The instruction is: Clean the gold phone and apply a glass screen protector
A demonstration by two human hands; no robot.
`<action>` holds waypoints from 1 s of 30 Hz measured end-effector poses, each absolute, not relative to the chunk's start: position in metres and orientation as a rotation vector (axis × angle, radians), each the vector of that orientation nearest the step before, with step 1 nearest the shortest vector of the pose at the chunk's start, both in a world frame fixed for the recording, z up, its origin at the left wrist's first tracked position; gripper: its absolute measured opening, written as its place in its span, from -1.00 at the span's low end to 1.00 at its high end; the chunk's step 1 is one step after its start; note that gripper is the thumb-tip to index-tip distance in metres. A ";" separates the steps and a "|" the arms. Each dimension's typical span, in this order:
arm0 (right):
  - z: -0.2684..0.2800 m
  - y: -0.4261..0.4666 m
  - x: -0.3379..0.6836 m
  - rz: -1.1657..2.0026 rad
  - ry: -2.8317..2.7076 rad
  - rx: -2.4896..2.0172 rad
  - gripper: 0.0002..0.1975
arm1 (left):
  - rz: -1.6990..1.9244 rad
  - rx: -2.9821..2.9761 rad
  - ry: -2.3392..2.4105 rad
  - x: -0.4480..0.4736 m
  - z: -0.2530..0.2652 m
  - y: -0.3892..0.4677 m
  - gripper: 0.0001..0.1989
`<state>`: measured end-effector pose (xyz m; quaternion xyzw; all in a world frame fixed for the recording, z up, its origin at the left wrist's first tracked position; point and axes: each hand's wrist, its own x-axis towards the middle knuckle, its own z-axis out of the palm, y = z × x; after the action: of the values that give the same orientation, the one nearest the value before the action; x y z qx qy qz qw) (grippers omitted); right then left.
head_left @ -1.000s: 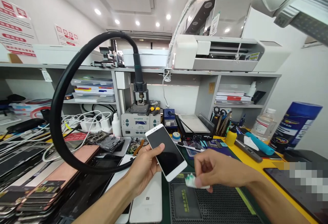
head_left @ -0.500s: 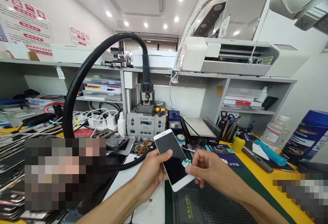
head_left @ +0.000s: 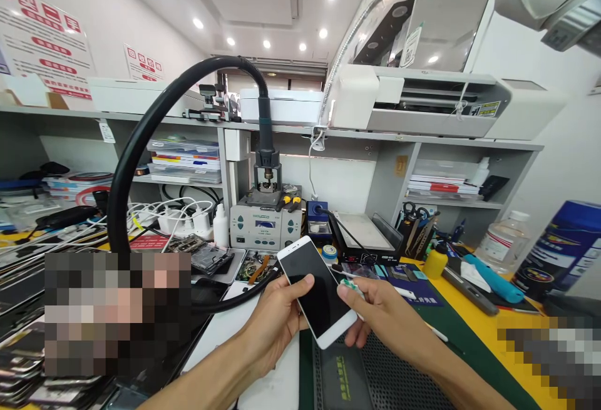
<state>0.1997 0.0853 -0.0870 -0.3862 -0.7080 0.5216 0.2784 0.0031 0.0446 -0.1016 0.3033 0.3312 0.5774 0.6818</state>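
A white-framed smartphone with a dark screen is held tilted, facing up, in my left hand. My left thumb lies across the screen's left side, and the fingers are under the back. At the phone's right edge, my right hand pinches a small white-and-green crumpled piece, partly covered by the fingers; its kind cannot be made out. Below the phone lies a black perforated mat with a dark panel bearing yellow-green lettering. White phone backs lie beneath my left forearm.
A thick black hose arches over the left side to a hot-air rework station. Phones are stacked at left. A yellow bottle, tweezers, a clear bottle and a blue can stand at right.
My right fingers have closed further over the white-and-green piece, which has shifted up slightly to the phone's right edge. The phone has moved slightly left in view.
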 end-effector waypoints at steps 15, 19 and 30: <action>-0.055 0.117 0.253 1.552 -2.104 -1.041 -0.54 | 1.135 0.854 0.848 -0.005 -0.087 0.043 -0.76; -0.053 0.122 0.266 1.609 -2.236 -1.090 -0.54 | 0.961 0.997 0.989 -0.008 -0.093 0.045 -0.72; -0.054 0.118 0.267 1.624 -2.449 -1.283 -0.57 | 0.803 1.521 1.165 -0.003 -0.102 0.039 -0.62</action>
<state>0.2665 0.1179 -0.0542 -0.4000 -0.7634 0.5062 -0.0326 -0.0033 0.0385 -0.1019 0.6309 0.4833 0.3331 0.5074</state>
